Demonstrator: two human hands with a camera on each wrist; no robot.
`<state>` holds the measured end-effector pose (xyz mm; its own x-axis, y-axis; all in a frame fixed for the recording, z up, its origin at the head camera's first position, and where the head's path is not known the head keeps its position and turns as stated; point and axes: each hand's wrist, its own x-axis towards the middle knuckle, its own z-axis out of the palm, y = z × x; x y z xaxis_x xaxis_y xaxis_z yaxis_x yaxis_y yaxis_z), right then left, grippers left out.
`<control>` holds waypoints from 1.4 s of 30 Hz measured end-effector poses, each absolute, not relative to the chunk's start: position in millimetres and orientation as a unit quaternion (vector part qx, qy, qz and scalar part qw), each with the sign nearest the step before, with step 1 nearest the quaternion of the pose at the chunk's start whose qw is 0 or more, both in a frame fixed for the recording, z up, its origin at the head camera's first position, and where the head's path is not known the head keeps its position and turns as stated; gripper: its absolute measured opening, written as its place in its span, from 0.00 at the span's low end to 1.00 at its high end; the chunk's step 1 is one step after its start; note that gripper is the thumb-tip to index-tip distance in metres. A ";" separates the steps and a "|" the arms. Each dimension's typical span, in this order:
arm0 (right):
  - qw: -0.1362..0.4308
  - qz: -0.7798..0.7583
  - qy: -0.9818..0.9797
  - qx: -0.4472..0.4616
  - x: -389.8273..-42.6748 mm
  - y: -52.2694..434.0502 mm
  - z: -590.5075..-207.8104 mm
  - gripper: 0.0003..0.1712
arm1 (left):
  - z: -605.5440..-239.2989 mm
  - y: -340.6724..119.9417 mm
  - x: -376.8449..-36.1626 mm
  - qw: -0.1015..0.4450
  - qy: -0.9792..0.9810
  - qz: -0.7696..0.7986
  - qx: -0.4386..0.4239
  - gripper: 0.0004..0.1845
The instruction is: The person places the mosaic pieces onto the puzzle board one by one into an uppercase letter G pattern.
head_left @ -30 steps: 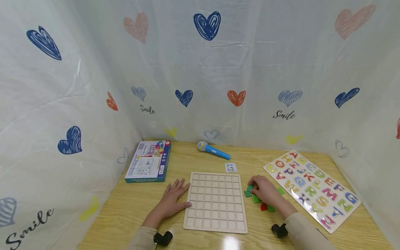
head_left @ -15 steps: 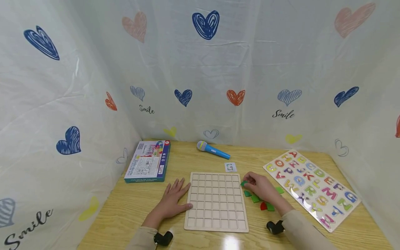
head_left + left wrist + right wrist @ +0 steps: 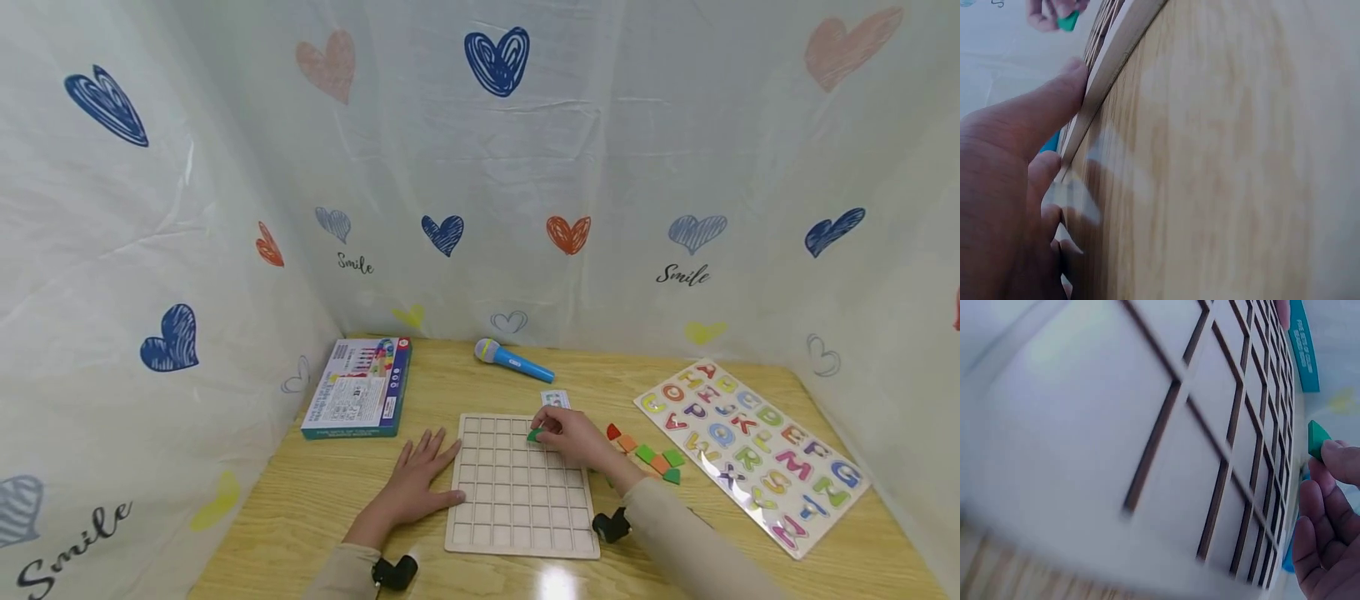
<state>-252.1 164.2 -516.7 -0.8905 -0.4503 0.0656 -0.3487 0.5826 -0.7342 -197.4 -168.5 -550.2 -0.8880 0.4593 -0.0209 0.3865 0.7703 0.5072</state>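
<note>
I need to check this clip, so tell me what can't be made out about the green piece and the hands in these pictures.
- Green piece: head view, too small, partly covered by the right hand; shape unclear.
- Right wrist view: right hand cut off by the frame edge; grid board blurred.
- Left wrist view: left hand cut off, blurred; only its thumb touching the board's edge shows.

Small green piece (image 3: pixel 534 435) pinched in right hand (image 3: pixel 570 437), above far rows of pale wooden grid board (image 3: pixel 517 500).

Long beige sleeves are worn on both arms; a small black camera unit is strapped at each wrist
</note>
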 end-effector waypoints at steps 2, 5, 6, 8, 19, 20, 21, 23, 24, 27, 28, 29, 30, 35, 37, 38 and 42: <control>0.066 -0.396 0.885 -0.237 -255.2 153.8 -518.3 0.02 | -551.8 -168.7 -197.4 0.074 0.939 0.252 0.223 0.46; 0.073 -0.398 0.880 -0.247 -259.4 138.1 -521.0 0.04 | -551.9 -168.6 -197.4 0.077 0.939 0.254 0.220 0.47; 0.075 -0.398 0.880 -0.250 -260.2 132.8 -521.5 0.04 | -551.9 -168.5 -197.5 0.077 0.939 0.253 0.220 0.47; 0.080 -0.395 0.880 -0.250 -261.6 122.8 -522.7 0.04 | -551.4 -168.2 -197.7 0.077 0.939 0.255 0.219 0.47; 0.094 -0.385 0.882 -0.255 -269.3 89.1 -524.6 0.04 | -552.4 -167.8 -198.4 0.078 0.938 0.255 0.220 0.47; 0.094 -0.382 0.883 -0.256 -269.8 87.8 -524.6 0.04 | -552.6 -167.8 -198.4 0.077 0.938 0.255 0.220 0.47; 0.094 -0.378 0.884 -0.257 -270.2 86.8 -524.8 0.04 | -552.5 -167.9 -198.3 0.078 0.939 0.255 0.219 0.47; 0.094 -0.372 0.887 -0.258 -270.6 85.3 -524.3 0.04 | -552.7 -168.1 -198.3 0.078 0.938 0.257 0.218 0.47; 0.094 -0.369 0.888 -0.258 -271.0 84.7 -524.2 0.04 | -552.7 -168.3 -198.3 0.078 0.939 0.257 0.218 0.47; 0.097 -0.361 0.891 -0.257 -271.6 83.3 -523.0 0.05 | -553.4 -168.8 -198.8 0.076 0.939 0.255 0.216 0.47; 0.095 -0.356 0.893 -0.260 -271.9 83.4 -522.7 0.05 | -553.6 -168.6 -199.1 0.075 0.939 0.256 0.216 0.47; 0.092 -0.349 0.894 -0.264 -272.0 83.5 -522.5 0.04 | -553.6 -168.4 -199.4 0.075 0.940 0.254 0.216 0.47; 0.088 -0.341 0.897 -0.268 -272.1 83.6 -522.4 0.04 | -553.7 -168.3 -199.6 0.075 0.940 0.253 0.216 0.47; 0.080 -0.302 0.907 -0.283 -272.2 85.0 -522.0 0.04 | -552.8 -167.5 -199.6 0.079 0.940 0.253 0.214 0.47; 0.086 -0.297 0.908 -0.282 -272.4 85.8 -522.0 0.04 | -552.2 -167.2 -199.4 0.080 0.940 0.255 0.212 0.47; 0.089 -0.296 0.909 -0.279 -272.3 86.1 -521.8 0.05 | -551.9 -167.1 -199.3 0.082 0.940 0.255 0.211 0.47; 0.096 -0.292 0.911 -0.274 -271.8 87.1 -520.9 0.05 | -551.1 -166.8 -199.1 0.087 0.941 0.252 0.210 0.47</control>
